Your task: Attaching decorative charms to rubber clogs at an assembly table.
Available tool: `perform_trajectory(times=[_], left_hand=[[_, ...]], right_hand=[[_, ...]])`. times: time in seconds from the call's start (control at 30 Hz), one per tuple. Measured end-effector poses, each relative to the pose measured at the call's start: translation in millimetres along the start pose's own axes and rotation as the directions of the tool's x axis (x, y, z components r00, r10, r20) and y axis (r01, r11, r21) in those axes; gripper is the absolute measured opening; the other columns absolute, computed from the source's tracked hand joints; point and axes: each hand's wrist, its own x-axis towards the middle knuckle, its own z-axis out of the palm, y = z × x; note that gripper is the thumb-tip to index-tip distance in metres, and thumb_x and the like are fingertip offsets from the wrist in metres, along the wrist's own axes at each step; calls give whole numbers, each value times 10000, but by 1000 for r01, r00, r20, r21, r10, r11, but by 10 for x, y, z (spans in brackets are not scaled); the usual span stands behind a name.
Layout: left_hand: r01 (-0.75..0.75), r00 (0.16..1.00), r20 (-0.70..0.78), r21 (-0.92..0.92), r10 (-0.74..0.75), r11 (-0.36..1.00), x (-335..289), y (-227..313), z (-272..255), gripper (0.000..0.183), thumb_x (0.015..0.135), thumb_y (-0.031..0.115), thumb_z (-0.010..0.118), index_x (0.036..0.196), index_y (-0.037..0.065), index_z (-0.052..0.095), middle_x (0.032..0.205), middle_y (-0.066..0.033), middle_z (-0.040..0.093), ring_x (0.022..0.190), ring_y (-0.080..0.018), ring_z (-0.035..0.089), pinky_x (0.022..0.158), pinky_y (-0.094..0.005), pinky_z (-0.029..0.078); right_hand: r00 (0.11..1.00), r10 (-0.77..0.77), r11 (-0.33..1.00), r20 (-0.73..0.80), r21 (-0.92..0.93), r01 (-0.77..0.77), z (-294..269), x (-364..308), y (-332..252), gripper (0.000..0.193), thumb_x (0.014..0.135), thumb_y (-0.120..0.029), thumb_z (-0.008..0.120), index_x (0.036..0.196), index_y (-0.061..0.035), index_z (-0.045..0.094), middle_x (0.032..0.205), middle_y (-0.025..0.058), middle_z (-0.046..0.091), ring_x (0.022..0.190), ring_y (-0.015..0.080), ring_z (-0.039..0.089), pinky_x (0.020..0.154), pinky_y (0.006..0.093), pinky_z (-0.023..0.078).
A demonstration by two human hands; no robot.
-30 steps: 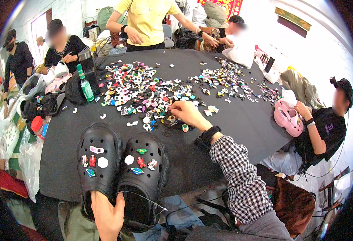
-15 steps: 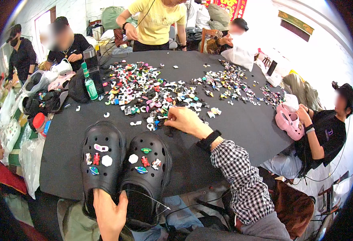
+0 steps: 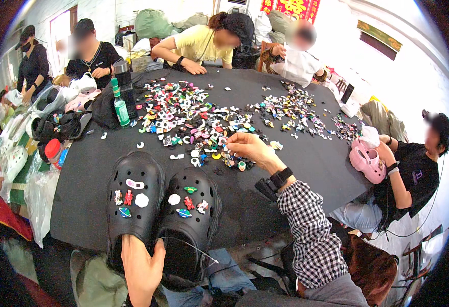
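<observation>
A pair of black clogs, the left clog [image 3: 134, 197] and the right clog [image 3: 189, 204], lies side by side at the near edge of the table, toes pointing away. Small charms, including a red figure, a white cloud and a ringed planet, sit in their uppers. My left hand [image 3: 141, 266] reaches into the left clog's opening, with the thumb against the inner side of the right clog; its fingertips are hidden inside. Over the near edge of a large heap of loose shoe charms [image 3: 183, 112] is my right hand [image 3: 252, 150], thumb and forefinger pinched together. What they hold is too small to make out.
A green bottle [image 3: 121, 110] stands at the heap's left. A second charm heap [image 3: 296, 107] spreads farther right on the black table [image 3: 286, 194]. At the right, a person holds a pink clog [image 3: 366, 161]. More people are around the table; shoes and bags crowd the left.
My right hand has lifted slightly and shifted right along the heap. In the picture the clogs sit a little farther right. The person in yellow across the table has bent down over it.
</observation>
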Motion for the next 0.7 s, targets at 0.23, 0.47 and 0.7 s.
perform_trajectory(times=[0.23, 0.47, 0.7], left_hand=[[8, 1000, 14, 38, -8, 999, 10, -18, 1, 448, 764, 71, 656, 1169, -64, 522, 1096, -273, 551, 1003, -464, 518, 879, -488, 418], [9, 1000, -3, 18, -9, 1000, 37, 1, 33, 457, 776, 105, 666, 1168, -68, 509, 1081, -275, 551, 992, -464, 523, 867, -491, 425], [-77, 996, -28, 71, 79, 994, -18, -158, 15, 338, 788, 148, 675, 1013, -56, 527, 949, -263, 554, 901, -453, 538, 786, -499, 441]], right_hand=[[1000, 3, 995, 19, 100, -4, 100, -179, -173, 207, 900, -140, 659, 1063, -19, 616, 901, 21, 653, 806, 91, 636, 703, 218, 532], [997, -53, 997, 52, 56, 50, 165, -347, -358, 254, 907, -119, 640, 1128, -3, 592, 931, 38, 652, 839, 111, 636, 745, 242, 535], [770, -505, 791, 389, -148, 594, 1234, -1267, -1057, 153, 944, -104, 531, 1035, -11, 610, 970, 71, 644, 809, 187, 633, 732, 312, 533]])
